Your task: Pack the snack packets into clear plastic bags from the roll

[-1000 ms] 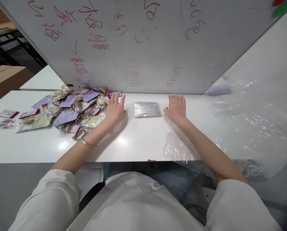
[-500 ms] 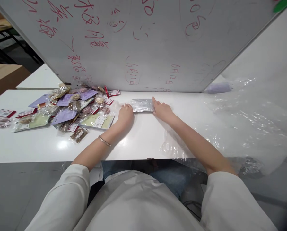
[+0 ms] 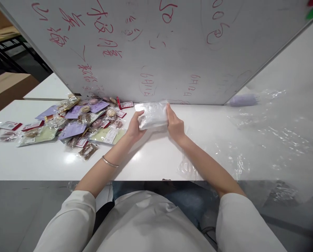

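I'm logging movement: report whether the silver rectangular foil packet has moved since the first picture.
Yes: the packet moved left and up in view, its top now reaching the bottom edge of the red-lettered whiteboard.

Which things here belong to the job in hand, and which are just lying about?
In hand:
silver packet, held by left hand and right hand

Lying or standing about, apparently:
pile of small packages
loose clear plastic
whiteboard
cardboard box

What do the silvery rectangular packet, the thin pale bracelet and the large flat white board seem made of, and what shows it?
Silvery rectangular packet: glossy foil or metallised plastic, judging by bright, creased reflections; the look leaves either open.
Thin pale bracelet: probably polished metal, from its gleam.
Large flat white board: smooth, perhaps coated panel, with red writing across an even surface; its core is hidden.
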`<state>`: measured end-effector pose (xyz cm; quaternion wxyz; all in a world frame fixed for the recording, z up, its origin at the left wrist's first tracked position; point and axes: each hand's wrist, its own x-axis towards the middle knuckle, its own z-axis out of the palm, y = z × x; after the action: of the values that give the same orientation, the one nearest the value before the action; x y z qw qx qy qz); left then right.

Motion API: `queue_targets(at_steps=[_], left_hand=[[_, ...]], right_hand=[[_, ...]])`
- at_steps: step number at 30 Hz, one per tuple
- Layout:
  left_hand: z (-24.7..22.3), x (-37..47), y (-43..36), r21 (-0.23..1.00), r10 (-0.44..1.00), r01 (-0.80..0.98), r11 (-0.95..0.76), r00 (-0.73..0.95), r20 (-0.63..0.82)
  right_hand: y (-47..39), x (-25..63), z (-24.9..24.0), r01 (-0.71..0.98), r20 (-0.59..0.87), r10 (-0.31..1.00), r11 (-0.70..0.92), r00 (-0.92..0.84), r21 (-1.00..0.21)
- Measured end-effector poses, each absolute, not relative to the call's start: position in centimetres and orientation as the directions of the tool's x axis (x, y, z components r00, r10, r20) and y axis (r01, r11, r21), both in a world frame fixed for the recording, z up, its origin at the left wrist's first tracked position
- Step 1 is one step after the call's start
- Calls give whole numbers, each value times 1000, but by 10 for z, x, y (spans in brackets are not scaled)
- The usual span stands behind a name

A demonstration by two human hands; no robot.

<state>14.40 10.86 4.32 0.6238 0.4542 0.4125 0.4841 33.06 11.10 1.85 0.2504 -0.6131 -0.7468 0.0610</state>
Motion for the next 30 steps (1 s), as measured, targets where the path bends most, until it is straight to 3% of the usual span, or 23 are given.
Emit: queue_targets(at_steps=[3,6,9,11,14,16,21,25,27,28,30], left_hand=[[44,147,100,899,976,-421,124,217,-33],[39,146,99,873,976,-478,91,217,17],[36,145,101,873,960,-467,142,280,-6],[34,148,101,898,949,-415,146,314,-9],[31,153,98,955,983,-293,49,184,6],[29,156,97,966,993,-257,10,118,21],[26,160,94,917,941,-372,142,338,-9],[19,166,93,920,950,-367,135,312,-14],[15,167,96,930,949,-323,174,308,-70],[13,167,97,934,947,-296,200,303,-106],[11,166,101,937,943,-253,241,290,-164]], right_hand=[[110,332,23,828,300,936,313,-186,-465],[111,335,28,604,235,929,366,-287,-708],[112,338,29,248,74,941,161,-329,-955],[113,340,28,65,-51,937,-31,-345,-997],[112,343,26,-79,-150,911,-194,-384,-978],[111,344,26,-102,-159,903,-216,-398,-971],[110,345,34,-40,-123,909,-151,-398,-988],[118,372,56,63,-93,939,-76,-332,-995],[124,407,74,152,-29,989,-7,-147,-988],[127,430,83,250,43,998,30,47,-968],[131,481,97,357,152,916,10,371,-934]])
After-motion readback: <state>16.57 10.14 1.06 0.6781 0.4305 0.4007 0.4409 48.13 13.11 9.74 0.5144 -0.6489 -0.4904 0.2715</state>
